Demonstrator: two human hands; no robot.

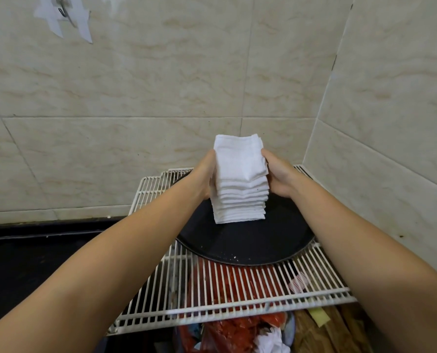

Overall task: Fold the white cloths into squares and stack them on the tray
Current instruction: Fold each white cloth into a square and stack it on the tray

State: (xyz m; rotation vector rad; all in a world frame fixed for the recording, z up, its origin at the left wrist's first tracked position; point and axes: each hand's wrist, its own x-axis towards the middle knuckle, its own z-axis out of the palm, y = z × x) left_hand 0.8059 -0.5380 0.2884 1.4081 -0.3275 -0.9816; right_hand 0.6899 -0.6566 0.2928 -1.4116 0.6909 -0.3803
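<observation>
A tall stack of folded white cloths [240, 200] stands on a round black tray [250, 240]. My left hand [204, 174] presses against the stack's left side and my right hand [278, 174] against its right side, both near the top. The topmost folded cloth [240, 159] is held between the two hands and tilts up at the back. The fingers behind the stack are hidden.
The tray rests on a white wire rack [237, 294] in a tiled wall corner. Under the rack lie red plastic bags [227, 329] and crumpled paper. A dark counter [34, 263] runs to the left. A hook [64, 8] hangs on the wall above.
</observation>
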